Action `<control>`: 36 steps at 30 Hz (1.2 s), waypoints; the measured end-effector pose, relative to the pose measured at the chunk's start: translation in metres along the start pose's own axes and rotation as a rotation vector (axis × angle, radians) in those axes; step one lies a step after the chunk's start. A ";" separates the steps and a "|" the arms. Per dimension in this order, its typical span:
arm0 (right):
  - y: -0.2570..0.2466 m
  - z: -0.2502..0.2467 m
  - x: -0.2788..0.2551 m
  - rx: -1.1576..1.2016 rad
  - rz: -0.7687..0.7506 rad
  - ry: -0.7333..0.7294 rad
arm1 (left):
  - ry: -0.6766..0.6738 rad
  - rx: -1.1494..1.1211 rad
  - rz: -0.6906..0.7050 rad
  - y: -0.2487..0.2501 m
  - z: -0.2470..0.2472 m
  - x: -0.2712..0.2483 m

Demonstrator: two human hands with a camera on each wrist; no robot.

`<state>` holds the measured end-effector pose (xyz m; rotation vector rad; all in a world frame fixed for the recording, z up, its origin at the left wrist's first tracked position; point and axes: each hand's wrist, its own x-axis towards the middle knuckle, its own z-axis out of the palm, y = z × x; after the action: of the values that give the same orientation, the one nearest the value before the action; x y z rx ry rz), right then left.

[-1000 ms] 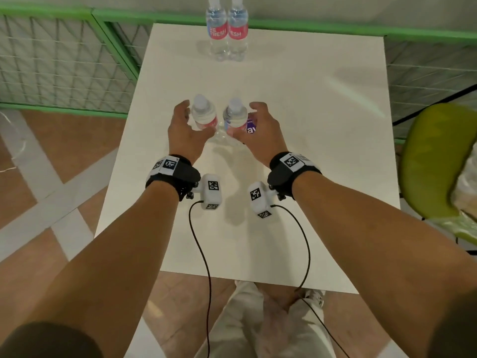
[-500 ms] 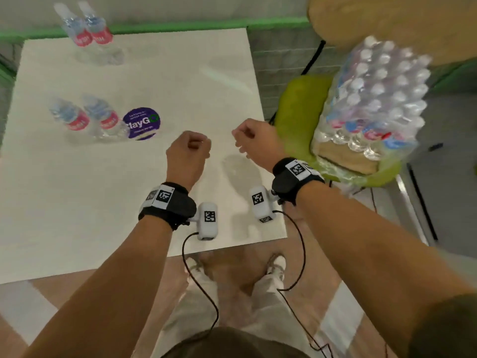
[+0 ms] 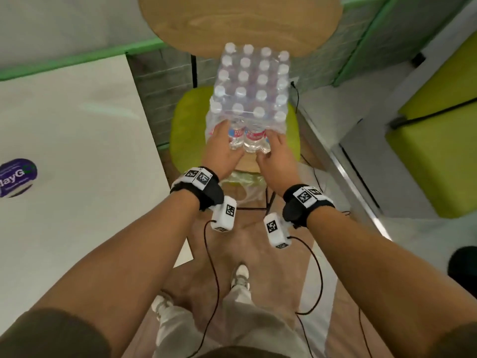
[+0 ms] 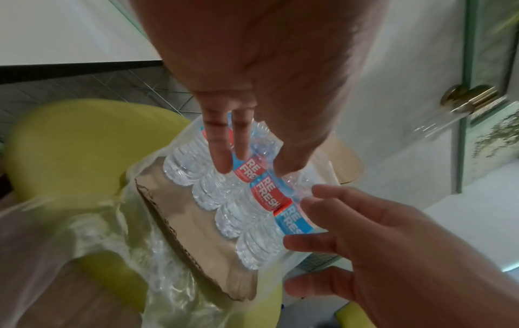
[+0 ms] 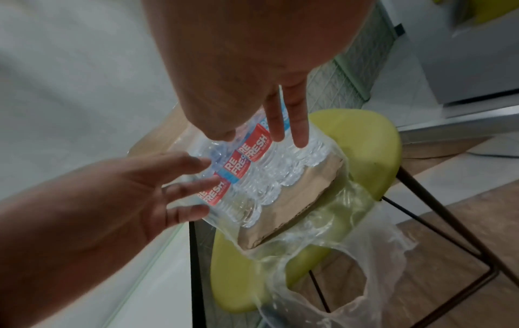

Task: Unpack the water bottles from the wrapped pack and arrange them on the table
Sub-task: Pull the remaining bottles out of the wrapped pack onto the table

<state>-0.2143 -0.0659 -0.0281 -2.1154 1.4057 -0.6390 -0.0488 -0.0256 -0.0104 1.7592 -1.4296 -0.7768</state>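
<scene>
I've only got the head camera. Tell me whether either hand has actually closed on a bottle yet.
Observer: Not yet. The left wrist view shows the left hand with its fingers straight, reaching over the front bottles, not curled round one.
Operator: Report the right hand.
Observer: The right hand has its fingers straight too, over the labels, gripping nothing.
Operator: Read me a label.
Observer: The red label says "RE FRESH".
</scene>
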 end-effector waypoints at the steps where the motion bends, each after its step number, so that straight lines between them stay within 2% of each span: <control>1: 0.002 0.000 0.002 -0.014 -0.019 -0.044 | 0.013 0.029 0.001 0.000 0.003 0.007; 4: 0.003 0.004 0.014 -0.045 -0.043 -0.150 | 0.032 0.141 -0.046 -0.005 0.010 0.021; 10: -0.007 0.013 0.038 -0.062 0.064 -0.180 | 0.099 0.378 -0.098 -0.010 0.021 0.037; 16: 0.001 0.020 0.044 -0.115 0.036 -0.111 | 0.224 0.486 -0.097 -0.004 0.025 0.046; 19: -0.002 0.020 0.049 -0.166 0.055 -0.090 | 0.229 0.497 -0.054 -0.011 0.022 0.039; 22: -0.006 0.022 0.054 -0.212 0.075 -0.089 | 0.186 0.441 0.020 -0.024 0.020 0.025; 28: -0.025 0.023 0.062 -0.306 0.157 -0.060 | 0.120 0.242 0.033 -0.047 0.009 0.011; 33: -0.028 0.022 0.051 -0.333 0.138 -0.056 | 0.167 0.066 0.048 -0.042 -0.004 -0.004; 36: -0.031 0.025 0.036 -0.201 0.125 -0.032 | 0.223 -0.040 0.027 -0.035 -0.020 -0.028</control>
<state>-0.1646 -0.0853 -0.0229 -2.1566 1.6283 -0.4284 -0.0190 0.0088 -0.0285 1.7324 -1.2780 -0.5714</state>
